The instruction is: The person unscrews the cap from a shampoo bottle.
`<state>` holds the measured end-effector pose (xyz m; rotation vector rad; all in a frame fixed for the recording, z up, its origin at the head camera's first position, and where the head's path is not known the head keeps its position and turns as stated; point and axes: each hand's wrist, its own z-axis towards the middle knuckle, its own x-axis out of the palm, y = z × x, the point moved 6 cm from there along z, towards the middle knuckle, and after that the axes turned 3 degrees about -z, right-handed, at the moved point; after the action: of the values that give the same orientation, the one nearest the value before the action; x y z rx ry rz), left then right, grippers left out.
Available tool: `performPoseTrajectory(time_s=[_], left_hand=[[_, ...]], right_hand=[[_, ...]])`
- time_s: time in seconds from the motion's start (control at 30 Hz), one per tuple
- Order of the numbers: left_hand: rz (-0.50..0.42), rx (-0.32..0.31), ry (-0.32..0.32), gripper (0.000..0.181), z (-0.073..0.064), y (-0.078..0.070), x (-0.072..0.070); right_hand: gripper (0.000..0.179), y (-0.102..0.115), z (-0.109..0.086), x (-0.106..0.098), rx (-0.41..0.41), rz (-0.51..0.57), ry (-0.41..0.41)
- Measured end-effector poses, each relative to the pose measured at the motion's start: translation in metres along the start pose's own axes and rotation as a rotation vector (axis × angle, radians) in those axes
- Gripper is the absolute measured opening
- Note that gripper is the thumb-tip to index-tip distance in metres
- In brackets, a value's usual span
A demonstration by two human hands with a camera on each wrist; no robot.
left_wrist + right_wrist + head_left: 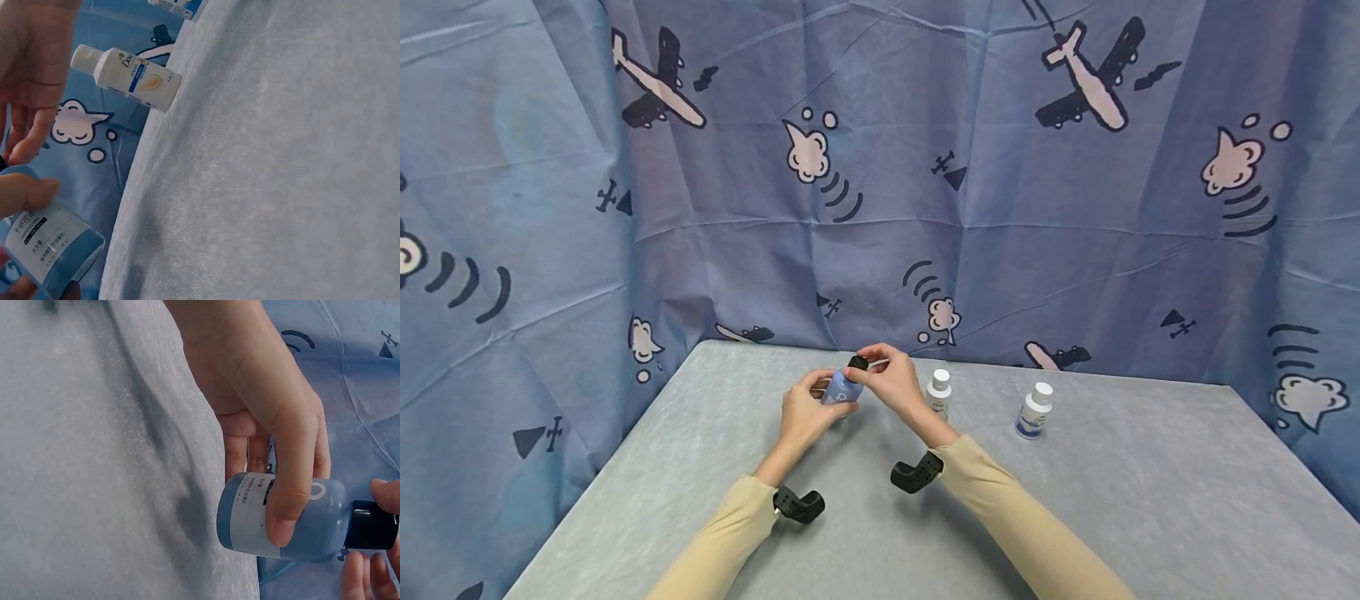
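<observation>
A small blue bottle with a white printed label is held tilted above the table, its black cap upward. My left hand grips the bottle's body, with the thumb lying across the label in the right wrist view. At the cap, the thumb and fingers of my right hand pinch its sides. The cap sits on the bottle's neck. In the left wrist view, the bottle's base points down to the right and the cap is mostly out of frame.
Two white bottles with white caps stand on the grey cloth-covered table: the nearer white bottle, partly behind my right wrist, and the farther white bottle to its right. A blue curtain with printed planes hangs behind and at the sides.
</observation>
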<state>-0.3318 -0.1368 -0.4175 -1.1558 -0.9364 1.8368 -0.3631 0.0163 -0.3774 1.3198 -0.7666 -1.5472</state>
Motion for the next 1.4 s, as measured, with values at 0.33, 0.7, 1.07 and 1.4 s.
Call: performPoseTrajectory(time_s=[0.33,0.7,1.07,1.4], left_hand=[[-0.040,-0.008,0.018,0.056,0.000,0.003,0.002],[-0.058,-0.018,0.041,0.055,0.001,0.002,0.006],[-0.028,-0.012,0.005,0.051,-0.004,0.005,0.005],[0.004,0.020,-0.003,0.050,-0.008,0.008,0.006]], right_hand=[[0.033,0.004,-0.001,-0.001,-0.004,0.000,0.046],[0.040,0.007,0.000,-0.003,-0.045,0.057,0.099],[0.044,0.000,-0.002,-0.004,-0.036,0.041,0.070],[0.035,-0.003,-0.004,-0.002,-0.006,-0.023,0.067]])
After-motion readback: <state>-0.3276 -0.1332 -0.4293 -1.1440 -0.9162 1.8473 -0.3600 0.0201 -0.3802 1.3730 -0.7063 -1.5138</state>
